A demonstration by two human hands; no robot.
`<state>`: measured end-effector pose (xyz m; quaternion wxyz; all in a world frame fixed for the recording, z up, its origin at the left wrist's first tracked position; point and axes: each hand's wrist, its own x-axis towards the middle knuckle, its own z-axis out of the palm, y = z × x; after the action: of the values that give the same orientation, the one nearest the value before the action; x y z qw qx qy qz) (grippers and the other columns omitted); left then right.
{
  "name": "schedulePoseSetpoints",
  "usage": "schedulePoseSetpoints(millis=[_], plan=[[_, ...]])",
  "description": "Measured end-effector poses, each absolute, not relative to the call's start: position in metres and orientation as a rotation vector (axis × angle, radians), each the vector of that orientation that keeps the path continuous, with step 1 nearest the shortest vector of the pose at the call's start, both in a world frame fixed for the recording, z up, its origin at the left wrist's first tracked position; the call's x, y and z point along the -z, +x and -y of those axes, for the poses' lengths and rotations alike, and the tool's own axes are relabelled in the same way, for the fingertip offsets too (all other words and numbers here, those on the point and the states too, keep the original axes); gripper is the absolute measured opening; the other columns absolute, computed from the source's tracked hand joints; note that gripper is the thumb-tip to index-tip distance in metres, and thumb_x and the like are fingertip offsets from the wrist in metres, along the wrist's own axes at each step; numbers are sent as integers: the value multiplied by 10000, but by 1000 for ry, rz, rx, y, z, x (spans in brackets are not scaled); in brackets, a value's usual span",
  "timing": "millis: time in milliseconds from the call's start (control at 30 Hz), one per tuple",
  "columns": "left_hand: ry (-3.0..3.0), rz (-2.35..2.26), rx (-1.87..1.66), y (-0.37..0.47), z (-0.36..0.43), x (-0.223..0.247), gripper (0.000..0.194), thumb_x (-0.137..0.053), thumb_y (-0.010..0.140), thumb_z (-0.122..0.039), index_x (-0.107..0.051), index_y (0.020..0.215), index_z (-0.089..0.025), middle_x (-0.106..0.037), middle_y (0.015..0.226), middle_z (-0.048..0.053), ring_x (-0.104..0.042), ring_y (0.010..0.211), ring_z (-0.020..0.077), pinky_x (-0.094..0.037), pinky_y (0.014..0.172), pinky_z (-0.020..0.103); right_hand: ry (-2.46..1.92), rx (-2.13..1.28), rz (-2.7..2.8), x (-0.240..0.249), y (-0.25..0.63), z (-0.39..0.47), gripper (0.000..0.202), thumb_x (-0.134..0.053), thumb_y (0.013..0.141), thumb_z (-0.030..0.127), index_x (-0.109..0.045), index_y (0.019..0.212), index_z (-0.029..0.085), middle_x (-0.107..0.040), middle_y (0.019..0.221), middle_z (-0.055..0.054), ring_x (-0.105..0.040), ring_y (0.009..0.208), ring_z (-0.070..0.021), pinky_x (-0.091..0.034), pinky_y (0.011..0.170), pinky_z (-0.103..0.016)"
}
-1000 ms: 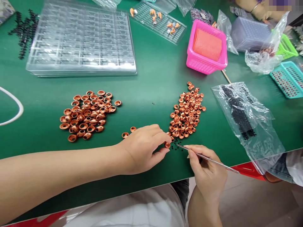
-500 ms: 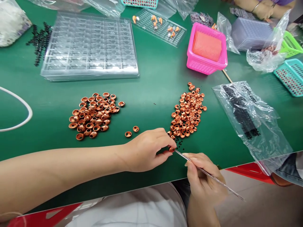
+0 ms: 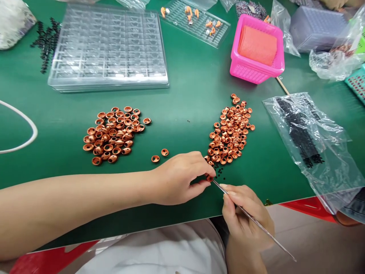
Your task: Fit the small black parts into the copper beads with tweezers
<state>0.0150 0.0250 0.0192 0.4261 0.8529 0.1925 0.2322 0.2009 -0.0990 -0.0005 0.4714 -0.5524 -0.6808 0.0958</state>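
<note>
Basket (image 3: pixel 244 71) — behind right cup pile (image 3: pixel 231 131)

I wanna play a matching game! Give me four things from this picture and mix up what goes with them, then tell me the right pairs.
Things:
1. Left hand
2. Pink basket
3. Right hand
4. White cord

Clues:
A. Holds a thin metal tool
B. Curves in from the picture's left edge
C. Pinches a copper piece
D. Has orange-red stuff inside

Right pairs: 1-C, 2-D, 3-A, 4-B
</note>
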Motion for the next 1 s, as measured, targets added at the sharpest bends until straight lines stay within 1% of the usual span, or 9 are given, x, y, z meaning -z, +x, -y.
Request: schedulePoseSetpoints(millis=[400, 567, 700, 1000], plan=[[2150, -480, -592, 16, -25, -19, 133, -579, 872, -91, -666, 973, -105, -692, 859, 73, -585, 796, 179, -484, 745, 305, -1348, -216, 1658, 1, 197, 98, 343, -656, 823, 36, -587, 1100, 226, -745, 973, -37, -731, 825, -167, -604, 666, -321], [2167, -476, -573, 15, -25, -18, 129, -554, 913, -119, -660, 984, -104, -687, 867, 84, -585, 803, 182, -488, 749, 313, -1325, -191, 1604, 1, 191, 97, 334, -653, 804, -15, -615, 1067, 188, -742, 977, -55, -710, 819, -166, -568, 671, -334], [2182, -486, -551, 15, -26, -18, 129, -536, 933, -129, -654, 981, -111, -689, 878, 86, -581, 810, 183, -490, 756, 316, -1323, -152, 1678, 0, 192, 98, 339, -671, 777, -33, -621, 1048, 165, -733, 985, -69, -696, 809, -166, -550, 674, -338], [2183, -486, -534, 16, -26, -19, 126, -536, 937, -131, -652, 979, -107, -688, 877, 86, -579, 806, 183, -488, 751, 317, -1302, -114, 1748, 0, 195, 98, 344, -677, 767, -21, -617, 1052, 162, -721, 992, -75, -689, 813, -166, -546, 674, -315]])
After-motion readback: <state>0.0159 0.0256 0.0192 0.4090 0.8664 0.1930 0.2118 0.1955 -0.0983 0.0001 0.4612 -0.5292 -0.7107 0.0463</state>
